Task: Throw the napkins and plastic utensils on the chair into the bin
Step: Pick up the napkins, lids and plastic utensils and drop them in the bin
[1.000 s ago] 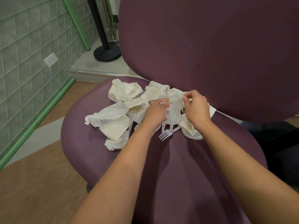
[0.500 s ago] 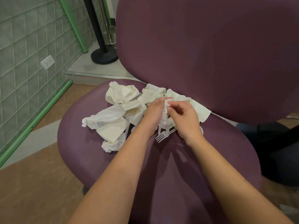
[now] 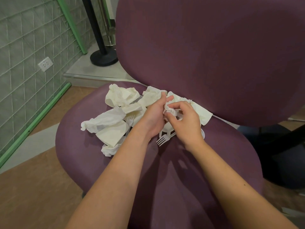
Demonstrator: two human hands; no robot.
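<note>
Several crumpled white napkins [image 3: 113,123] lie heaped at the back of the purple chair seat [image 3: 92,162]. A white plastic fork [image 3: 162,139] pokes out below my hands, and another fork [image 3: 130,119] lies among the napkins. My left hand [image 3: 153,118] is cupped with a small crumpled napkin wad [image 3: 170,110] against its palm. My right hand [image 3: 184,123] pinches that same wad with thumb and fingertips. More napkin [image 3: 201,113] spreads under my right hand. No bin is in view.
The chair's tall purple backrest [image 3: 214,55] rises right behind the pile. A black round post base [image 3: 104,58] stands on the floor at the back left. A green-framed wire mesh wall [image 3: 24,63] with a socket runs along the left.
My hands have come together over the pile. The right hand pulled a napkin in from the right and bunched it into a wad against the left palm.
</note>
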